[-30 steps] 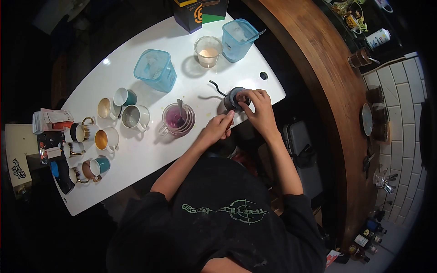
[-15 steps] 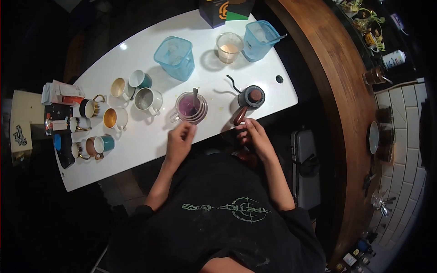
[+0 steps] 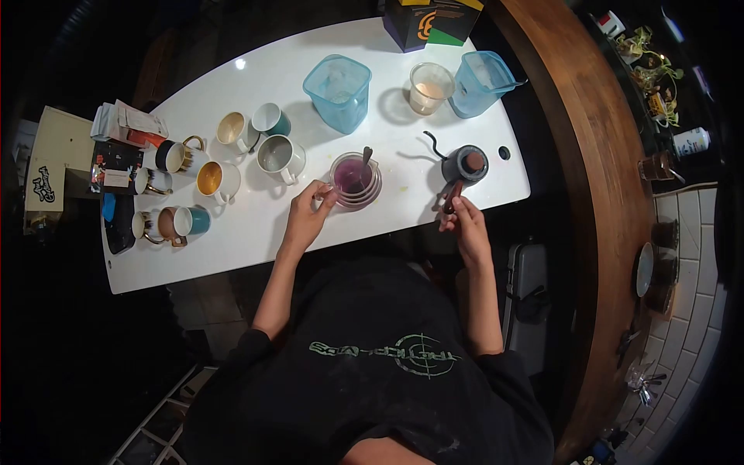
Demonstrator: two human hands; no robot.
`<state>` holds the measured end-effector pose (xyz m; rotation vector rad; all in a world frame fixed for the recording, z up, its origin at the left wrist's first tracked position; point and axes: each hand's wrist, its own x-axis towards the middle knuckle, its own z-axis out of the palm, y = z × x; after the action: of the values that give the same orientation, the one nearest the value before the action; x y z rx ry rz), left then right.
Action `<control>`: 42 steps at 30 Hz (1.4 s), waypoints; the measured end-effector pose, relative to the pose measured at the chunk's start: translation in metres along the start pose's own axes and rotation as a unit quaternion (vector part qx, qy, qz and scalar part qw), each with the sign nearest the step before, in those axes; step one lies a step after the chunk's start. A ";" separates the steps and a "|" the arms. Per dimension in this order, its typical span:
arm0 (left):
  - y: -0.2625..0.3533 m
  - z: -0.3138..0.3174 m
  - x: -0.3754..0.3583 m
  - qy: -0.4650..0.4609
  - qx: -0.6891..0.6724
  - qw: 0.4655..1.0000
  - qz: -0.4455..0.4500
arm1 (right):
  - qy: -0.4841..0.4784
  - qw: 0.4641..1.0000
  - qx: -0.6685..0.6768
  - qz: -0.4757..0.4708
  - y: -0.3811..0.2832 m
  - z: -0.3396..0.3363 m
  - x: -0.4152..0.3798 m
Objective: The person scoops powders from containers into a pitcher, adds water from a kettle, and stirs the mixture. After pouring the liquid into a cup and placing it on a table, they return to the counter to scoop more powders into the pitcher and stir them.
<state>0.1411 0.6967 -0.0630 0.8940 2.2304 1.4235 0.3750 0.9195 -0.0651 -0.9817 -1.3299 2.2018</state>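
Observation:
A clear ribbed glass cup holding purple liquid stands on the white table, with a metal spoon leaning in it. My left hand is closed at the cup's left side, thumb and fingers pinching its handle. To the right sits a small dark gooseneck kettle with a brown lid knob, its thin spout pointing away to the left. Around its reddish-brown wooden handle the fingers of my right hand are closed. The kettle appears to rest on the table.
Several mugs crowd the table's left side. Behind the cup stand a blue plastic container, a clear plastic cup and another blue container. A dark box is at the back. A wooden counter runs along the right.
My left hand has moved up to the glass cup and taken its handle. My right hand has closed round the kettle's handle. The view has shifted, so the table appears farther right.

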 end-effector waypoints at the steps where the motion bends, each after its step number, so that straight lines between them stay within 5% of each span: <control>1: -0.003 0.000 0.001 -0.001 0.000 1.000 -0.002 | 0.000 1.000 0.000 0.002 -0.010 0.001 -0.006; 2: -0.008 -0.002 0.005 -0.020 -0.015 1.000 0.006 | 0.107 0.967 -0.228 -0.049 -0.029 0.007 -0.015; 3: -0.011 -0.002 0.007 -0.039 -0.031 0.999 0.013 | 0.205 0.868 -0.442 -0.098 -0.048 0.013 -0.023; 5: -0.019 0.000 0.008 -0.052 -0.104 0.993 -0.015 | 0.227 0.858 -0.425 -0.177 -0.069 0.031 -0.034; 7: -0.018 0.000 0.007 -0.069 -0.174 0.981 -0.042 | 0.116 0.910 -0.325 -0.229 -0.069 0.051 -0.028; 9: -0.007 0.002 0.005 -0.051 -0.154 0.987 -0.024 | 0.033 0.889 -0.380 -0.251 -0.069 0.079 -0.016; 14: 0.000 0.009 0.002 -0.015 -0.117 0.993 0.005 | -0.090 0.868 -0.440 -0.211 -0.054 0.111 0.037; 25: 0.027 -0.003 0.006 -0.023 -0.011 0.998 0.052 | -0.174 0.823 -0.450 -0.300 -0.047 0.120 0.050; 31: 0.026 -0.004 0.011 -0.028 0.031 0.995 0.089 | -0.286 0.751 -0.499 -0.324 -0.051 0.125 0.053; 35: 0.030 -0.006 0.012 -0.026 0.027 0.996 0.078 | -0.269 0.741 -0.491 -0.370 -0.056 0.125 0.056; 37: 0.034 -0.008 0.013 -0.041 0.046 0.995 0.076 | -0.234 0.695 -0.521 -0.437 -0.054 0.123 0.060; 42: 0.036 -0.008 0.011 -0.034 0.039 0.996 0.078 | -0.269 0.700 -0.516 -0.414 -0.054 0.123 0.057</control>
<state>0.1397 0.7098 -0.0271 1.1487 2.2197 1.3571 0.2445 0.9069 -0.0012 0.1800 -2.6791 0.9142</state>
